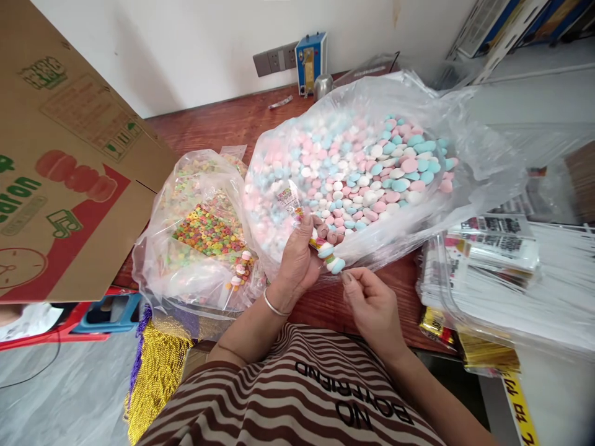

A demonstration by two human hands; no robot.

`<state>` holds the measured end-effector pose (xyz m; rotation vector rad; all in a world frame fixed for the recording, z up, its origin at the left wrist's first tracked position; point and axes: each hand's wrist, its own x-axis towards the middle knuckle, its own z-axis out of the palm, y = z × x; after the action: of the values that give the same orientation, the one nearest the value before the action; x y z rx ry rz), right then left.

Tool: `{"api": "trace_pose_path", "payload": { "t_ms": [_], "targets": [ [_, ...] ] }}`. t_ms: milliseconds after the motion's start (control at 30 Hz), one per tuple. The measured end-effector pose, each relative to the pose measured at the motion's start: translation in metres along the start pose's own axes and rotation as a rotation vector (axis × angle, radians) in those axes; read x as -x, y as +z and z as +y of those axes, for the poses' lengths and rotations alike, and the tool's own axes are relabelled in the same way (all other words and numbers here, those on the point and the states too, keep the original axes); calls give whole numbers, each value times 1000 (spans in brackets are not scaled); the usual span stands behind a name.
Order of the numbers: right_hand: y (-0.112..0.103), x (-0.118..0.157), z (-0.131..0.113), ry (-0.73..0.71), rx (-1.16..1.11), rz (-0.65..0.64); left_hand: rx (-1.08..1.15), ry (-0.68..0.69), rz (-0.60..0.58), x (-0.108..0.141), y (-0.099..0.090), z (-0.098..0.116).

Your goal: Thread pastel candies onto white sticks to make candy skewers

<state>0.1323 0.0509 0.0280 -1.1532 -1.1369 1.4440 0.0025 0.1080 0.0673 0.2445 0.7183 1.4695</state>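
Observation:
My left hand (pixel 302 254) is closed around a candy skewer (pixel 329 254) of pastel pink, white and blue candies with small coloured rings between them. A clear printed wrapper (pixel 290 199) sticks up beyond the thumb. Close to the skewer's lower blue candy, my right hand (pixel 374 306) pinches thumb and forefinger together; what lies between them is too small to make out. Both hands are in front of a large clear bag (pixel 274 139) full of pastel candies (pixel 372 179). Another skewer (pixel 240 271) lies on a bag of small coloured ring candies (pixel 209 229) to the left.
Right of the bags, a clear tray (pixel 446 297) holds white sticks (pixel 553 279) and printed packets (pixel 499 238), with gold strips (pixel 488 353) below. A cardboard box (pixel 69 142) stands left. At the back of the wooden table (pixel 209 127) is a blue device (pixel 312 62).

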Motion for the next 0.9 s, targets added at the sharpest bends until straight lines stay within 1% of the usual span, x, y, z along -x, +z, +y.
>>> {"api": "trace_pose_path", "payload": {
  "t_ms": [33,67,133,200,267,300,333,367,433,500,567,600,700,800,833,867,900],
  "targets": [
    [-1,-2,4,-134,198,86,-18,5,11,1,1,0],
    [-2,-4,8,-251,383,142,-31,3,18,3,2,0],
    [-4,-8,13,-420,645,165,-50,-12,18,5,3,0],
    [-5,-9,14,-509,744,129,-54,-28,16,5,2,1],
    [-5,-7,11,-517,687,97,-40,-38,18,4,0,4],
    [-5,-6,9,-476,608,80,-26,-40,15,3,-1,5],
    [-4,-5,7,-402,499,57,-8,-39,7,2,-3,6],
    [-4,-4,4,-300,360,26,11,-37,-5,1,-4,7],
    [-5,-3,0,-36,32,-59,44,-20,-29,1,-5,8],
    [-6,-4,-3,226,-261,-178,42,-10,-36,2,-5,8],
    [-8,-5,-6,409,-444,-304,9,-15,-28,3,-3,8],
    [-8,-6,-6,458,-503,-351,-8,-17,-28,4,-2,8],
    [-9,-5,-8,505,-633,-411,-25,-5,-56,7,-1,8],
    [-6,0,-7,517,-652,-458,-34,-2,-118,9,-2,7],
    [-5,1,-6,490,-616,-458,-47,0,-132,10,-2,7],
    [-4,2,-5,428,-547,-442,-65,3,-138,11,-2,7],
    [-3,3,-4,330,-432,-412,-81,10,-133,11,-2,8]
  ]
}}
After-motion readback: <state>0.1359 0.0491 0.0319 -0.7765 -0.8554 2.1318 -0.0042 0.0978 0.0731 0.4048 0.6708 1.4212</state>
